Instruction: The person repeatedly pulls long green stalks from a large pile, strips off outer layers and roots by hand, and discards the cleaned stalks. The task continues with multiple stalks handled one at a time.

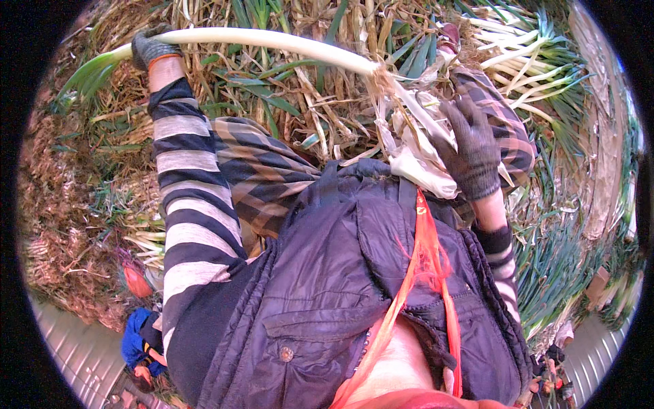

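Note:
My left hand (153,48), in a grey knit glove, is closed around a long green onion stalk (271,41) near its green leaves at the upper left. The white shaft arches to the right and ends in brown roots near the top centre. My right hand (467,143), in a dark glove, has its fingers spread beside loose, pale outer leaves (416,163) that hang above my lap. Whether its fingers touch these leaves cannot be told. An orange-red cord (426,230) hangs from my neck over a dark padded vest.
Dry leaf litter (327,117) lies before my knees. Peeled white-and-green onions (531,66) are piled at the upper right, with more green tops (546,260) at the right. Brown root waste (66,204) is heaped at the left. A person in blue (135,340) is at the lower left.

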`<state>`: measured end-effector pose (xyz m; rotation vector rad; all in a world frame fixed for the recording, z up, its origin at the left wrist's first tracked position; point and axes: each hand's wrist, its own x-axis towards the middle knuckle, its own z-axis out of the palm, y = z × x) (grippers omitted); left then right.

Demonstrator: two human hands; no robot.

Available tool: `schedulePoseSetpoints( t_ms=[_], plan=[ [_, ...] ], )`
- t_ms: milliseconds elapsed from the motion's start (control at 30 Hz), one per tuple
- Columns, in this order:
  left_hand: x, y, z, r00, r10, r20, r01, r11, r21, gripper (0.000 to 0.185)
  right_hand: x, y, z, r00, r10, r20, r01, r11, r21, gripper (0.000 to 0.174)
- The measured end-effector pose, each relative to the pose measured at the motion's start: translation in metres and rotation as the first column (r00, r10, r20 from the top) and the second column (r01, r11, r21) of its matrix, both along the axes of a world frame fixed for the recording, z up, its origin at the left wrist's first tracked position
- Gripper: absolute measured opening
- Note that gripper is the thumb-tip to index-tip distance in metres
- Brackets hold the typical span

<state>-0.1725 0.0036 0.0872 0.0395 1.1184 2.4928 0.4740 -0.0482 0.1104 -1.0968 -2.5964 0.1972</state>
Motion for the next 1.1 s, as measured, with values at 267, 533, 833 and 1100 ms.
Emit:
schedulePoseSetpoints(
  t_ms=[267, 533, 833, 1100],
  plan=[
    [0.129, 0.011, 0.029, 0.94, -0.302, -0.159, 0.297, 0.953, -0.052, 0.012, -0.14, 0.021, -0.011, 0.97, 0.152, -0.191, -0.24, 0.722, -0.649, 0.035],
    [0.174, 0.041, 0.078, 0.924, -0.305, -0.23, 0.275, 0.949, -0.154, 0.017, -0.099, -0.017, -0.047, 0.911, -0.033, -0.411, -0.327, 0.55, -0.769, 0.044],
    [0.402, 0.046, 0.109, 0.018, -0.771, -0.636, 0.839, 0.357, -0.41, 0.055, -0.086, -0.01, -0.035, 0.427, -0.446, -0.787, -0.348, 0.722, -0.598, 0.025],
    [0.346, 0.054, 0.052, -0.227, -0.916, -0.33, 0.663, 0.102, -0.741, 0.034, 0.05, 0.151, -0.11, 0.583, -0.582, -0.567, 0.486, 0.809, -0.332, 0.047]
  ],
)
